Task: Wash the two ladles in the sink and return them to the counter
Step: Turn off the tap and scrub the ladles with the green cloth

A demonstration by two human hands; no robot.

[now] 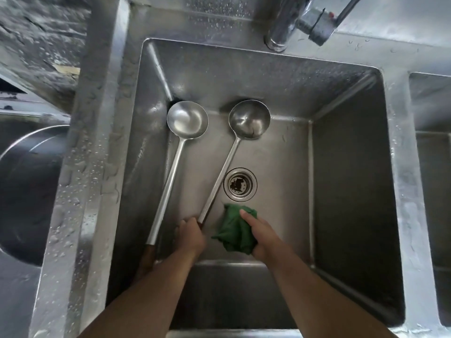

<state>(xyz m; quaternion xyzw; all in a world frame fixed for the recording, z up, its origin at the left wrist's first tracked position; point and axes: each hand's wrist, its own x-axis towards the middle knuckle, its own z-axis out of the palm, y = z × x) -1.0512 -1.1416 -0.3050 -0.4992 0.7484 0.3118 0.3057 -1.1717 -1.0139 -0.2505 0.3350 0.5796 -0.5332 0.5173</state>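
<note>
Two long steel ladles lie in the steel sink [341, 167], bowls toward the far wall. The left ladle [170, 172] rests along the sink's left wall, its brown wooden grip near the front, and no hand touches it. The right ladle [227, 162] runs diagonally, its bowl holding a dark smear. My left hand [189, 236] is closed around the near end of the right ladle's handle. My right hand [260, 234] grips a crumpled green cloth [235, 230] just to the right of that handle, near the sink floor.
A round drain strainer [240, 183] sits in the sink floor beside the right ladle's handle. The chrome faucet [300, 23] stands at the far rim. A wet steel counter [80, 179] lies left, with a large round pot [26, 191] beyond it. A second basin [432, 154] lies right.
</note>
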